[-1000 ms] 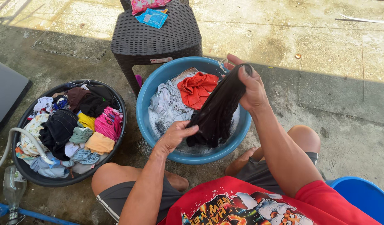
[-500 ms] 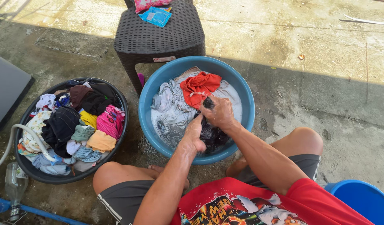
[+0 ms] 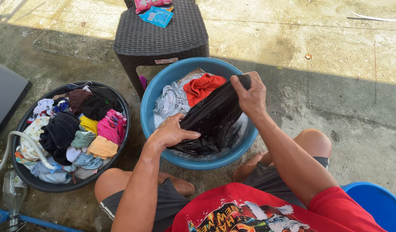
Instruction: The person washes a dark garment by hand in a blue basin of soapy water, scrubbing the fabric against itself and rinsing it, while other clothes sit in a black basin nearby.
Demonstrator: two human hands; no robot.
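Head view, only one available: right hand point(image 3: 250, 95) is clenched on the upper end of a black wet garment point(image 3: 210, 122), bunched fabric pinched between thumb and fingers, lifted above the rim of the blue basin point(image 3: 151, 99). Left hand point(image 3: 170, 132) grips the lower part of the same garment near the basin's near-left side, fingers wrapped over the cloth. Garment is stretched taut on a diagonal between the two hands, lower end trailing into soapy water. Judgement: soaked cloth, so heavier than it looks, fully limp, slick with suds; it will sag and slip unless gathered into a bunch, so a fistful of folded fabric at each end is the sound hold, not a single edge. No fragility concern. Also in the basin: an orange garment point(image 3: 201, 87) and grey-white laundry point(image 3: 172, 101), touching the black one at its far side. Left of the basin, a black tub point(image 3: 122, 141) piled with mixed coloured clothes, a hose point(image 3: 22, 138) draped into it. Behind the basin, a dark woven plastic stool point(image 3: 163, 36) carrying a blue sachet point(image 3: 157, 16). All on concrete floor point(image 3: 335, 64)
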